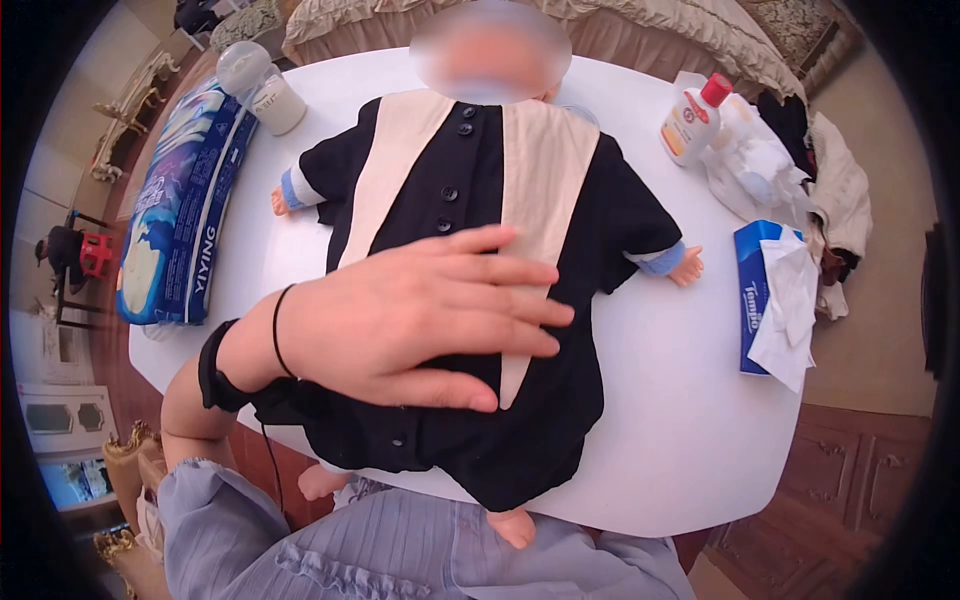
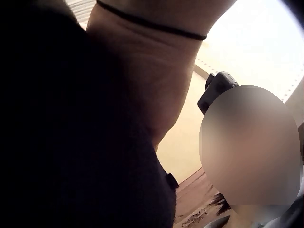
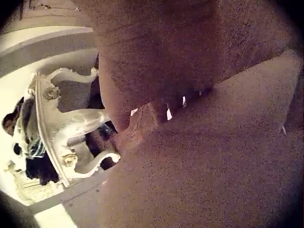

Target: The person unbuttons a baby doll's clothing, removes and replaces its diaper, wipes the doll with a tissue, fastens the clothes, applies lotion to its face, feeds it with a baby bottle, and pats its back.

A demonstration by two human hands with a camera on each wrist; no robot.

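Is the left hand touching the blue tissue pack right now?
No, the left hand lies on the front of the black-and-cream outfit, well apart from the blue tissue pack.

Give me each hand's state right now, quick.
Left hand: open, resting palm-down on the black-and-cream outfit, holding nothing.
Right hand: cannot be told; the right wrist view is too dark.

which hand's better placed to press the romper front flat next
Left, I'd say: the left hand lies palm down over the black-and-cream romper, just below its upper buttons. The head view shows no other hand over the white table.
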